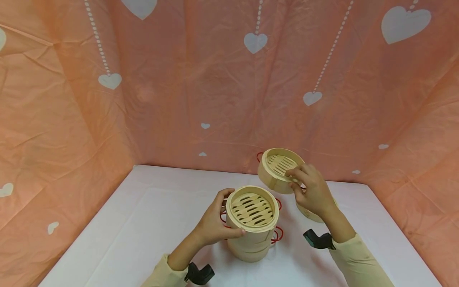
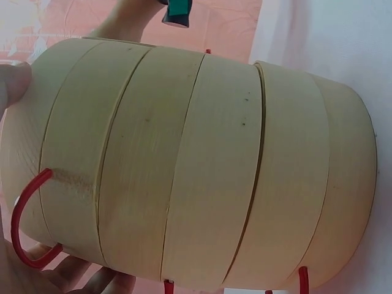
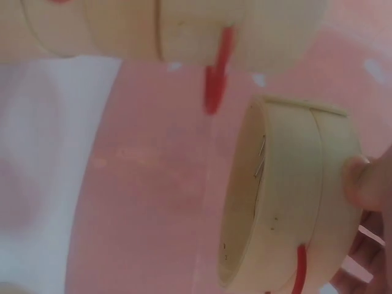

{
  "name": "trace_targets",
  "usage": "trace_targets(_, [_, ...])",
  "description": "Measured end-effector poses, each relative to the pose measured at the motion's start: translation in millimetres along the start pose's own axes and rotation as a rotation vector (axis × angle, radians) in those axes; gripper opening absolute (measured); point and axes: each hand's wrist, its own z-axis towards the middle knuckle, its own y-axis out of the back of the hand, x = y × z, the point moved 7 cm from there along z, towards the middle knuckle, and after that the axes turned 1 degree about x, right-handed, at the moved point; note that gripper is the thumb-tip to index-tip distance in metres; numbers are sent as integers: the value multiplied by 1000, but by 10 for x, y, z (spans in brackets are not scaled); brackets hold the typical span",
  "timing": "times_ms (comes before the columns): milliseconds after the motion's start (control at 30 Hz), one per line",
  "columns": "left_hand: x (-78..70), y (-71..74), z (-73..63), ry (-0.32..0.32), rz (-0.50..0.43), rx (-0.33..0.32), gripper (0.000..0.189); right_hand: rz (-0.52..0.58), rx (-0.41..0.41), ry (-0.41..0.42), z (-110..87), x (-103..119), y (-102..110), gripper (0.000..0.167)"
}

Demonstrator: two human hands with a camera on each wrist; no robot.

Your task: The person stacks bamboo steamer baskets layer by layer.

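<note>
Right of the stack (image 1: 252,235): tier (image 1: 275,175) hung raised, rim pinched by my right hand (image 1: 311,191).
Bracing: my left hand (image 1: 216,221) gripped the stack's top.
Handling: best level, I judged, red loops (image 3: 215,89) clear.

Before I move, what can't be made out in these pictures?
Head view: the lower insides of the pale round bamboo stack, covered by its top tier.
Head view: much of the pale curved bamboo piece, hidden by the right hand.
Left wrist view: red loop handles along the bottom, cut off by that edge.
Right wrist view: part of the right hand, cut off by the right edge; the stack's red loop handle, blurred.
</note>
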Motion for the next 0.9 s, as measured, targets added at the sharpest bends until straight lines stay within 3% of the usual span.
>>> trace_targets(333, [12,5,-4,-13,25,-5,104,77,-52,43,81,192,107,32])
trace_targets(567, [16,17,-17,-30,43,1,102,123,-35,36,96,285,139,29])
trace_targets(900, [5,41,-22,-52,11,20,97,183,-72,137,102,504,190,26])
